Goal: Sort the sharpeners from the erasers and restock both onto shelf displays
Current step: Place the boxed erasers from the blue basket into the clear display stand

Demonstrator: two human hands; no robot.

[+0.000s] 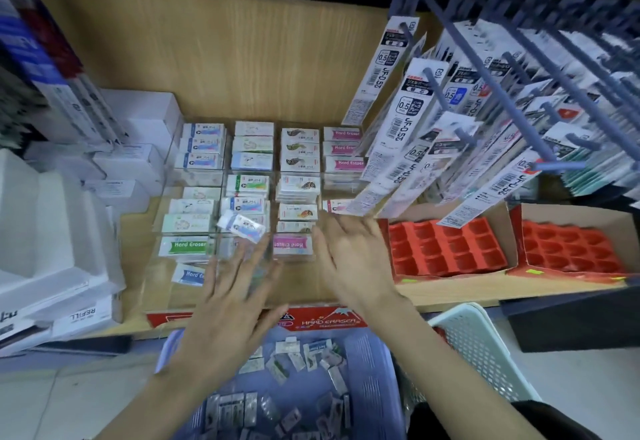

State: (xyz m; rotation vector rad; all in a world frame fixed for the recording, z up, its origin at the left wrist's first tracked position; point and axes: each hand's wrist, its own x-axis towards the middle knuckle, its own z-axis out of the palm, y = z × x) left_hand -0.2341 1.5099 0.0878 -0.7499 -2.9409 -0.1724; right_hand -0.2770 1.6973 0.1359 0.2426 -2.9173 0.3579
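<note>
A clear compartmented display tray (pixel 162 259) on the wooden shelf holds rows of boxed erasers (pixel 299 148). One wrapped white-and-blue eraser (pixel 242 226) lies tilted above a middle compartment, just past the fingertips of my left hand (pixel 232 287); the blurred fingers are spread and do not grip it. My right hand (pixel 349 252) hovers flat and empty beside a pink "Hard Eraser" box (pixel 292 243). Below the shelf, a blue basket (pixel 370 380) holds several loose wrapped erasers (pixel 304 356).
Refill packs (pixel 408 117) hang on blue pegs at the upper right, reaching down over the tray's right side. Two cartons with red inserts (pixel 446 249) sit on the right. White boxes (pixel 138 159) stack on the left. A pale green basket (pixel 478 342) stands beside the blue one.
</note>
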